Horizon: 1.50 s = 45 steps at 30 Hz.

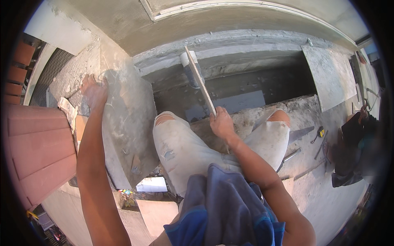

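Note:
My right hand (222, 122) is closed around the lower end of a long, thin wooden strip (200, 82). The strip slants up and away, its far tip by the far wall's ledge. Behind it a white and grey pipe (189, 69) comes out of that wall into a dark pit (283, 76) with water in it. To the left, my left hand (94, 91) lies with fingers apart on the edge of a rough grey cement slab (129, 110), holding nothing that I can see.
A reddish plastic bin (41, 151) stands at the left. A flat board (330, 76) covers the pit's right end. On the right lie a handsaw (301, 134), a yellow tape measure (320, 131), a hammer-like tool (290, 157) and a dark bag (355, 143).

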Available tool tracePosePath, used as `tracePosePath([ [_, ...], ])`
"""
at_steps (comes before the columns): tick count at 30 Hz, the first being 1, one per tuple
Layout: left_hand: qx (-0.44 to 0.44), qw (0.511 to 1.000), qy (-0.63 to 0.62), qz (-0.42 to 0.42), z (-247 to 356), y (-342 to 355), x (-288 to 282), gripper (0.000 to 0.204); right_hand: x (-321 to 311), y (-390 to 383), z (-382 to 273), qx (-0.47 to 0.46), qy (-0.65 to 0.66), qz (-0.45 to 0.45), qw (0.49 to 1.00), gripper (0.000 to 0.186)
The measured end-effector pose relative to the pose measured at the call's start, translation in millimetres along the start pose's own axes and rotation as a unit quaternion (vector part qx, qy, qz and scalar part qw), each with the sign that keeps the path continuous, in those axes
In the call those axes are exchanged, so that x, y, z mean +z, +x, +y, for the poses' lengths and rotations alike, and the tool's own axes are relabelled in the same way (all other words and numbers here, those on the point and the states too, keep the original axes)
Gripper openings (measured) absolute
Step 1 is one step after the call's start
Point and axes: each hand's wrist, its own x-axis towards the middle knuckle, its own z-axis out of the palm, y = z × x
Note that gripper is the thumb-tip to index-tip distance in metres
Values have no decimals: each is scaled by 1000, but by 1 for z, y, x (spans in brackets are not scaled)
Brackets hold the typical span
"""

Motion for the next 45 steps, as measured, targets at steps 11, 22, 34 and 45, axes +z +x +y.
tracePosePath([
  [11, 6, 1000, 11, -13, -3, 3, 0, 59, 3, 1, 5, -13, 14, 15, 1000, 24],
  [22, 16, 1000, 20, 1, 0, -1, -1, 59, -1, 1, 0, 6, 33, -5, 999, 22],
  [34, 5, 1000, -16, -8, 3, -2, -7, 54, -1, 3, 3, -14, 20, -7, 1000, 23],
  [45, -4, 1000, 8, -21, 11, -2, -16, 54, -2, 2, 3, -33, 14, -14, 999, 23],
])
